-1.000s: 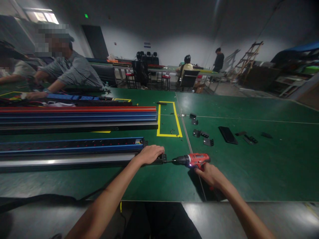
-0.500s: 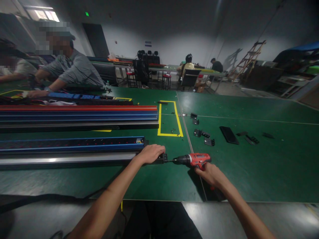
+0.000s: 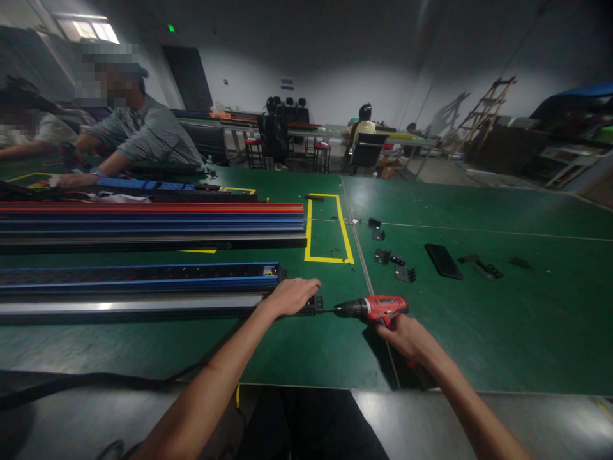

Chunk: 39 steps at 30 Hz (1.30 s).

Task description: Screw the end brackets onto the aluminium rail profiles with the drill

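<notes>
My right hand [image 3: 405, 335] is wrapped round the grip of a red and black cordless drill [image 3: 385, 308], held level and pointing left. Its thin bit [image 3: 330, 310] reaches the small black end bracket [image 3: 318, 304] at the tip of a long black and silver metal profile [image 3: 191, 301]. Over that profile's right end my left hand [image 3: 293, 296] is closed, its fingertips bent down on the far side and partly hidden. Just behind lies a blue-edged profile [image 3: 143, 276] with a dark inside.
More long red, blue and grey profiles [image 3: 191, 223] lie farther back on the green table [image 3: 479, 332]. Small black brackets [image 3: 405, 274] and a black phone-like slab [image 3: 443, 260] are on the right. A co-worker [image 3: 153, 131] leans in at the far left.
The view has shifted slightly, so everything sits a little to the right. Both hands, the drill and the profile keep nearly the same places relative to each other.
</notes>
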Each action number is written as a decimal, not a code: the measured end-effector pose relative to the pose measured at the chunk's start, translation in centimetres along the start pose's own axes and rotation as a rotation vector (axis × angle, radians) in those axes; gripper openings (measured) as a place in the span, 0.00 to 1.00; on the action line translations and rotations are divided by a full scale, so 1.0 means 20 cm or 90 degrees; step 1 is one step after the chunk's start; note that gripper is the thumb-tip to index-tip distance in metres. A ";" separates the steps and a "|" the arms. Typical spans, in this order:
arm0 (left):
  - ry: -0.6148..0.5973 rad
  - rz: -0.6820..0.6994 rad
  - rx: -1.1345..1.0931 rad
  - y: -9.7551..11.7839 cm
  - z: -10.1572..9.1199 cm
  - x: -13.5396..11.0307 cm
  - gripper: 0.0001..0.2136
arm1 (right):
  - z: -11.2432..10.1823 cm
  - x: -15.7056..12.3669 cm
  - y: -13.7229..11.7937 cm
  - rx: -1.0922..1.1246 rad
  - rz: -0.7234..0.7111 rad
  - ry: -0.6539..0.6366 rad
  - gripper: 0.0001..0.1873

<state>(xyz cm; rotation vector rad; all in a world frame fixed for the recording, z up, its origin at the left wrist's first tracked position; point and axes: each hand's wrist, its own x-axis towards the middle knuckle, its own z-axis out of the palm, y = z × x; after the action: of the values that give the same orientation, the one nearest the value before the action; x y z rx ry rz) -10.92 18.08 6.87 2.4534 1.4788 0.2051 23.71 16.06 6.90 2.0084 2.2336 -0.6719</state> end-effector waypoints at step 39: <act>-0.020 -0.007 0.049 0.00 0.02 0.01 0.18 | -0.04 -0.05 -0.06 -0.149 -0.009 0.016 0.30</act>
<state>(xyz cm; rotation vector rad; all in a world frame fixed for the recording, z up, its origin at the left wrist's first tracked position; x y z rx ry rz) -10.75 18.19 6.47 2.4950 1.5134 0.1085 22.82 15.24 8.29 1.8986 2.2232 -0.3678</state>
